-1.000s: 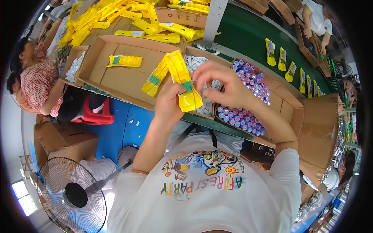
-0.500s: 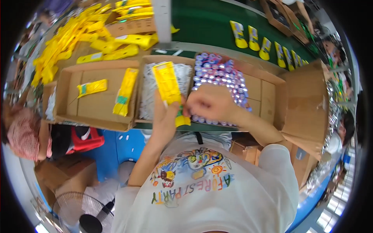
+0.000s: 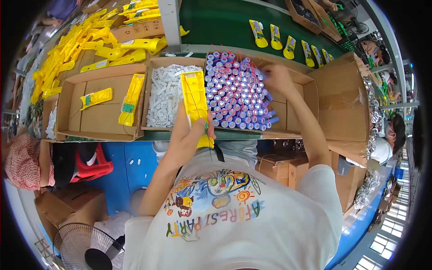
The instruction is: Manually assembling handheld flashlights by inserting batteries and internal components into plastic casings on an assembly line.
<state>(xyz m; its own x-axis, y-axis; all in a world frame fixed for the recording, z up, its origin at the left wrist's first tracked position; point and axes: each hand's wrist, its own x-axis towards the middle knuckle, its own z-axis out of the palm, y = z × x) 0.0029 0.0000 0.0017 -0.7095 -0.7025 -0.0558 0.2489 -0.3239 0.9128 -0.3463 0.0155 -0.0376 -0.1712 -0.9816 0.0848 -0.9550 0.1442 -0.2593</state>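
Observation:
My left hand is closed around the lower part of a long yellow plastic housing, its hollow side up. Thin dark wires run along inside it, and a bit of green shows by my fingers. My right hand is at the far right edge of a block of purple battery cells with red wires. Its fingers are curled at the cells; what lies between them is hidden. The cells stand packed in a cardboard box, some leaning at the right side.
A box of small white parts adjoins the cells. Left of it, a shallow cardboard box holds two yellow housings with green boards. More housings are heaped behind. Several lie along a green belt, beyond a metal post.
My right hand has moved from beside the housing to the far right of the battery cells. My left hand still holds the housing. The whole view has shifted slightly.

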